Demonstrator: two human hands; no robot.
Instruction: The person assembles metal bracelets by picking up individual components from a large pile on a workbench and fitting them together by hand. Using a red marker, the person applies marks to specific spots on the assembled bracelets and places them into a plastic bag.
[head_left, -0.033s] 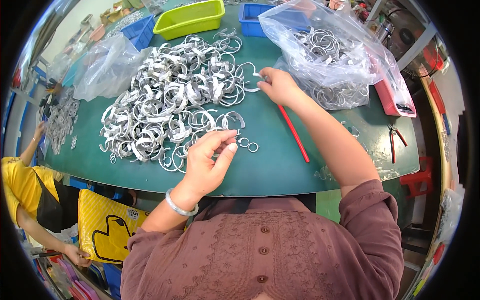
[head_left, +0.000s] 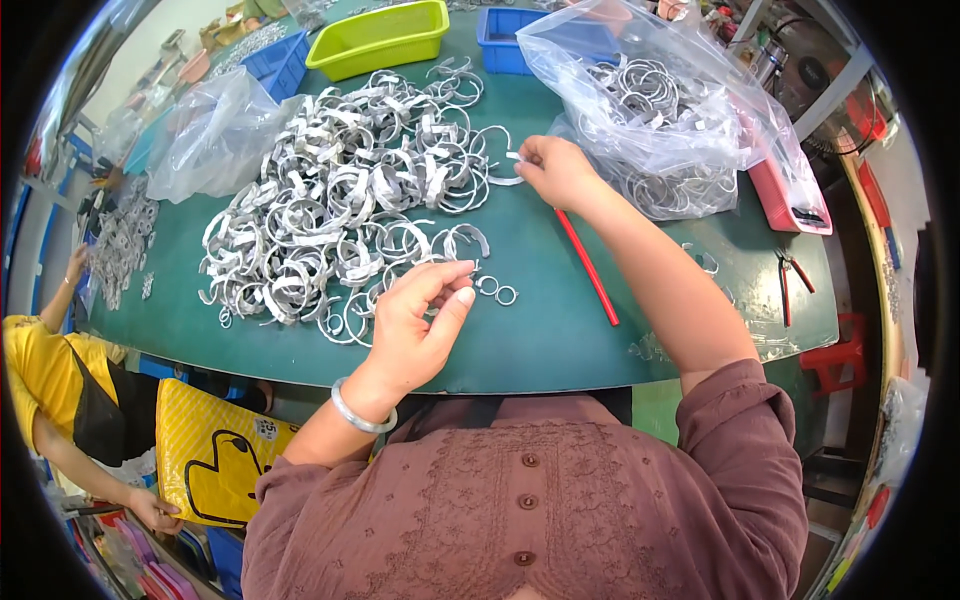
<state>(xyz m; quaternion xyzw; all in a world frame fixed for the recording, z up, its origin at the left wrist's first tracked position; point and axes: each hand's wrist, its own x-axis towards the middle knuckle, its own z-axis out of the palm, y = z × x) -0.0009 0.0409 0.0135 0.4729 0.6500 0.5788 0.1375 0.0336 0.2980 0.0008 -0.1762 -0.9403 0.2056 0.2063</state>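
A large heap of silver-coloured open bangles [head_left: 340, 180] lies on the green table [head_left: 440, 365]. My right hand [head_left: 560, 172] reaches to the heap's right edge, thumb and fingertips pinched on the end of one open bangle [head_left: 506, 181]. By the heap's near edge, my left hand [head_left: 415, 325] is half curled, thumb apart from the fingers, and I see nothing held in it. Just beyond its fingertips are two small silver rings [head_left: 507, 295]. A silver bangle [head_left: 362, 408] circles my left wrist.
A red stick [head_left: 587, 268] lies below my right wrist. At right are a clear bag of bangles [head_left: 650, 185], a pink basket [head_left: 785, 195] and red-handled pliers [head_left: 786, 285]. Green [head_left: 380, 42] and blue [head_left: 503, 45] trays stand behind. A person in yellow [head_left: 60, 375] is at left.
My right hand's fingertips have closed slightly on the end of the bangle. My left hand and the heap look the same.
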